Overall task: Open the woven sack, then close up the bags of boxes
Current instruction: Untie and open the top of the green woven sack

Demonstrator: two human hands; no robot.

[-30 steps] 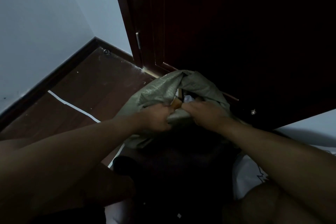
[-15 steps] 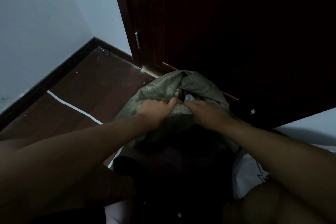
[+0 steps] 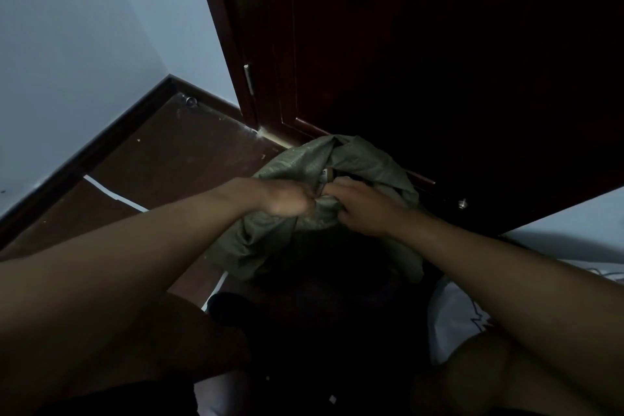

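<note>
Dim floor corner by the dark door (image 3: 439,61). Woven sack (image 3: 297,162) sits on the floor against it. Both fists have closed in since a second ago: left hand (image 3: 287,201) and right hand (image 3: 363,209) clamped on bunched mouth fabric. Mouth barely parted; opening unfinished.

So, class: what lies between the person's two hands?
In the head view, a bunched fold of the woven sack fills the gap between the left hand and right hand; both grip it.

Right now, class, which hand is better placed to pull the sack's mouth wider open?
Probably the right hand: its fingers curl over the sack right at the gap. The left hand grips bunched cloth beside it.
</note>
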